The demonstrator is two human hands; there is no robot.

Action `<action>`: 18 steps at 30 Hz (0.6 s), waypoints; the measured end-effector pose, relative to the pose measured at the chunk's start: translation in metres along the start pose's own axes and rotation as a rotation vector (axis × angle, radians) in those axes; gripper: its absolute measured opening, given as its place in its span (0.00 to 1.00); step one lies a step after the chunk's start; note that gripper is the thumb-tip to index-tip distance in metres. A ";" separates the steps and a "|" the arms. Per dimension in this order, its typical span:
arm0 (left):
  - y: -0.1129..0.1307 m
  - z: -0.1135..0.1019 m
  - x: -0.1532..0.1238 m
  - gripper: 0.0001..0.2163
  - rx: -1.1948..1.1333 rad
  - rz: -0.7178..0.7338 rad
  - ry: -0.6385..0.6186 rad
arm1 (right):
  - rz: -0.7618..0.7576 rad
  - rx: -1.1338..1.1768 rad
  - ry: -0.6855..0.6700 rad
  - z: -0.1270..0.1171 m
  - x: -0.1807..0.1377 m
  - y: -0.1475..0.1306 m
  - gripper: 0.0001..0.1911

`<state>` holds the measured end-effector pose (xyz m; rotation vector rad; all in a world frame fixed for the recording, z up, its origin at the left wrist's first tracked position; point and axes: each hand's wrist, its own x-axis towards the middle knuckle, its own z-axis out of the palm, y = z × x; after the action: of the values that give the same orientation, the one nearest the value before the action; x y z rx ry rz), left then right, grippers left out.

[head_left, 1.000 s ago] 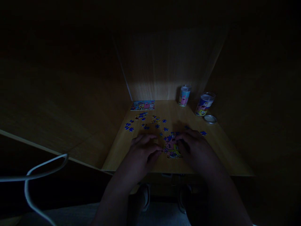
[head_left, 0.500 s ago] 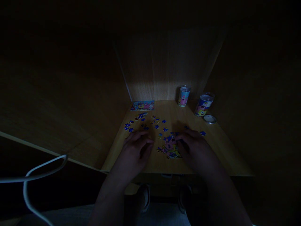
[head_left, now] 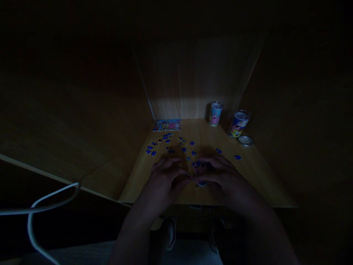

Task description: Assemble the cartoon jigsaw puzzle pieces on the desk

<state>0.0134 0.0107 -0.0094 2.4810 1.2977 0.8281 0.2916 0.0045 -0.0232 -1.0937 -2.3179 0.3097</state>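
Note:
A partly joined jigsaw puzzle [head_left: 202, 184] with a cartoon picture lies near the table's front edge, mostly covered by my right hand [head_left: 220, 176]. That hand's fingers are curled over it, with the tips at its left part; its thumb is hidden. From the left, my left hand [head_left: 167, 178] pinches a small puzzle piece [head_left: 191, 176] between thumb and forefinger at the puzzle's left side. The fingertips of both hands nearly meet there. Just beyond lie loose blue pieces [head_left: 194, 152] and a small greenish piece [head_left: 188, 159]. Dim light hides fine detail.
More loose pieces [head_left: 167, 137] spread over the left of the wooden table [head_left: 138, 184]. A picture card [head_left: 167, 125] lies at the back left. Two clear-topped cans, one pink and blue [head_left: 215, 115], another yellow and purple [head_left: 238, 124], stand back right by a round lid [head_left: 245, 141].
My left hand has moved right to the puzzle's left side. My right hand has shifted slightly left and now covers more of the puzzle, uncovering a blue piece behind it.

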 end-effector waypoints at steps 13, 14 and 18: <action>0.005 0.002 0.003 0.08 -0.062 -0.001 -0.029 | 0.024 0.017 0.045 0.000 0.003 -0.009 0.33; 0.005 0.002 0.004 0.08 -0.061 -0.003 -0.027 | 0.023 0.013 0.051 0.000 0.003 -0.010 0.32; 0.005 0.004 0.003 0.08 -0.018 -0.034 0.006 | 0.014 0.012 0.051 0.000 0.003 -0.009 0.33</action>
<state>0.0207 0.0106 -0.0092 2.4373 1.3249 0.8360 0.2842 0.0016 -0.0182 -1.0993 -2.2614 0.2972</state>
